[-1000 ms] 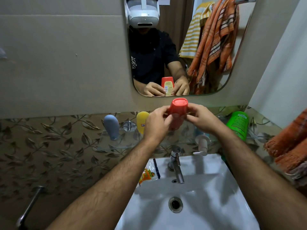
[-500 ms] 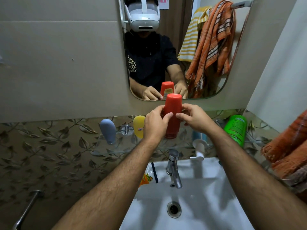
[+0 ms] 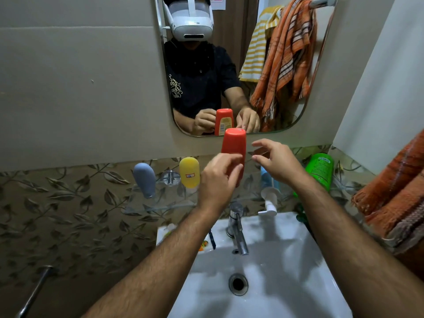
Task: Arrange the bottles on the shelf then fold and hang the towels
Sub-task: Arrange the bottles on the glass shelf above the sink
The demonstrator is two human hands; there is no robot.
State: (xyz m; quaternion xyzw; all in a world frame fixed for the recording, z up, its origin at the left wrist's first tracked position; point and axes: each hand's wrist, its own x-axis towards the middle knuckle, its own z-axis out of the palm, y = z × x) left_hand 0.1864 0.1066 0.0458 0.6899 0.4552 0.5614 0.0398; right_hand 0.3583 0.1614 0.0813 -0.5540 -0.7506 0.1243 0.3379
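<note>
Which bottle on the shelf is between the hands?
The red bottle, standing between left hand and right hand; grey, yellow and green bottles stand aside.
</note>
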